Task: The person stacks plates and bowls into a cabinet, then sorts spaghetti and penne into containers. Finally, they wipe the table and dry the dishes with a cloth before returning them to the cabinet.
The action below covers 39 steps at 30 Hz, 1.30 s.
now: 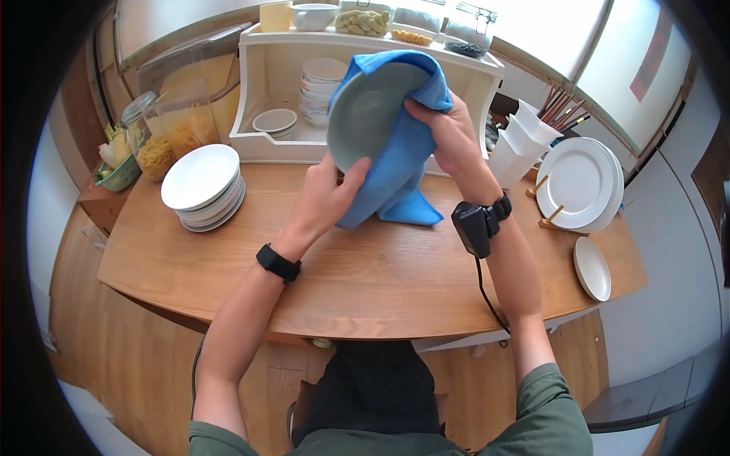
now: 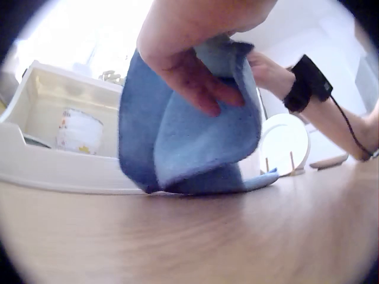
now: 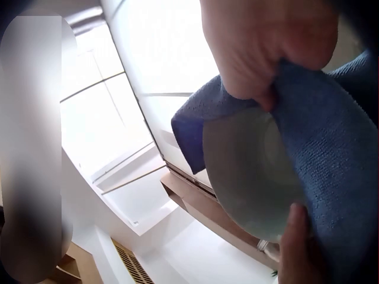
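A pale grey-green plate (image 1: 370, 114) is held tilted above the table, with a blue cloth (image 1: 395, 163) wrapped behind it and over its far and right edges. My left hand (image 1: 328, 191) grips the plate's lower rim, thumb on its face and fingers behind against the cloth. At the upper right rim, my right hand (image 1: 450, 137) pinches the cloth over the plate's edge. In the right wrist view the cloth (image 3: 331, 154) covers one side of the plate (image 3: 251, 171). The cloth's lower end hangs down to the tabletop in the left wrist view.
Stacked plates (image 1: 201, 178) stand at the table's left. Behind my hands, a white shelf (image 1: 285, 152) holds bowls, with jars on top. White plates (image 1: 574, 182) lean in a wooden rack at the right, near a small oval dish (image 1: 591, 268) and white chopstick holders (image 1: 525, 129).
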### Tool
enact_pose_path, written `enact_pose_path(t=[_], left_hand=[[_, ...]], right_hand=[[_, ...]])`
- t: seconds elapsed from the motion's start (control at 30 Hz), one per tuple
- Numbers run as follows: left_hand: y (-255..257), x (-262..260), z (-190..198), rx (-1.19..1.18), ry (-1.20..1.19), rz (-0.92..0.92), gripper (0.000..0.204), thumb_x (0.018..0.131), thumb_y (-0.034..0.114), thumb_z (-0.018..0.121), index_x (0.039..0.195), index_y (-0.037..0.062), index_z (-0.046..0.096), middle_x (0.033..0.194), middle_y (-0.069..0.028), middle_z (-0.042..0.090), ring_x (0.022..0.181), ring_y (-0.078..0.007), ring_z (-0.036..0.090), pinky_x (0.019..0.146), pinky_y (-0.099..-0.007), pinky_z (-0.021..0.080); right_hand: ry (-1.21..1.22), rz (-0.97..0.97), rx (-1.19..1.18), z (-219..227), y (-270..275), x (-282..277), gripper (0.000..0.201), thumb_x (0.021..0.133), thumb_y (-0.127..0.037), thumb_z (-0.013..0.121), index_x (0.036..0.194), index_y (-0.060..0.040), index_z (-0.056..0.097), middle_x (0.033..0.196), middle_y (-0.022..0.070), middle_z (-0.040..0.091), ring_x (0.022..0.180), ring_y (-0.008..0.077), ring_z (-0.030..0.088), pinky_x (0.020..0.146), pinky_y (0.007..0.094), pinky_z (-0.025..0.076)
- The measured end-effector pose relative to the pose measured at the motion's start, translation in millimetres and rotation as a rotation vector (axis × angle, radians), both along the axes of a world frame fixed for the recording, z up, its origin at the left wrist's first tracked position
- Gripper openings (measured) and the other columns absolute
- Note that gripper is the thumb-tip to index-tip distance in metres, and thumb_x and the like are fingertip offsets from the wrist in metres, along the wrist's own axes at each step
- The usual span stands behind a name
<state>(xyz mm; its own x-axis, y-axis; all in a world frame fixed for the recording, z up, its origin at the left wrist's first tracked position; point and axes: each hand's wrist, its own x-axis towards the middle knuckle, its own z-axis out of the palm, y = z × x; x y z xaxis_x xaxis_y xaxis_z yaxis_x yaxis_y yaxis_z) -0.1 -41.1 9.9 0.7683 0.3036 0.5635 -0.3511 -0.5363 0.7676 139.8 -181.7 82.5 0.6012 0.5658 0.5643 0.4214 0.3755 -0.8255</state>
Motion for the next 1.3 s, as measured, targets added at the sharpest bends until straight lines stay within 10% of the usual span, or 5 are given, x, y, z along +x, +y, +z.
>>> enact_pose_path(t=[0.23,0.4,0.6,1.13,1.3], left_hand=[[6,-1,0,-0.372,-0.146,-0.105,0.024,0.092,0.011,0.052,0.110,-0.0036,0.055,0.070,-0.0160,0.063,0.065,-0.0225,0.066,0.061,-0.0400,0.051],[7,-1,-4,0.066,-0.087,-0.013,0.038,0.087,0.004,0.050,0.124,-0.0028,0.044,0.076,-0.0249,0.063,0.072,-0.0426,0.064,0.065,-0.0478,0.049],[11,-1,-7,0.329,-0.120,0.107,0.039,0.087,0.001,0.050,0.125,-0.0029,0.045,0.079,-0.0256,0.063,0.069,-0.0409,0.064,0.062,-0.0447,0.049],[17,1,-12,0.488,-0.097,0.110,0.035,0.077,0.006,0.063,0.107,-0.0070,0.049,0.072,-0.0253,0.062,0.071,-0.0448,0.060,0.063,-0.0513,0.048],[6,0,-7,0.296,-0.184,0.193,0.040,0.083,0.012,0.062,0.116,-0.0039,0.046,0.071,-0.0250,0.061,0.069,-0.0446,0.061,0.061,-0.0506,0.047]], right_hand=[[-0.196,-0.036,-0.194,7,-5,-8,0.031,0.083,0.002,0.065,0.114,0.0004,0.061,0.105,0.0058,0.067,0.096,0.0152,0.060,0.089,0.0301,0.048],[-0.644,-0.156,-0.423,20,-25,-1,0.036,0.078,0.003,0.066,0.113,0.0000,0.059,0.098,0.0166,0.068,0.093,0.0277,0.064,0.084,0.0351,0.049],[-0.804,-0.189,-0.580,32,-35,-20,0.043,0.071,0.011,0.059,0.113,0.0022,0.058,0.102,0.0239,0.065,0.102,0.0414,0.060,0.087,0.0405,0.049],[-1.185,-0.148,-0.382,28,-21,-35,0.055,0.064,0.017,0.053,0.115,-0.0006,0.060,0.110,0.0191,0.064,0.103,0.0401,0.059,0.091,0.0403,0.049],[-0.776,-0.127,-0.309,24,-21,-19,0.047,0.074,0.016,0.049,0.115,-0.0003,0.064,0.106,0.0122,0.070,0.101,0.0207,0.065,0.091,0.0303,0.048]])
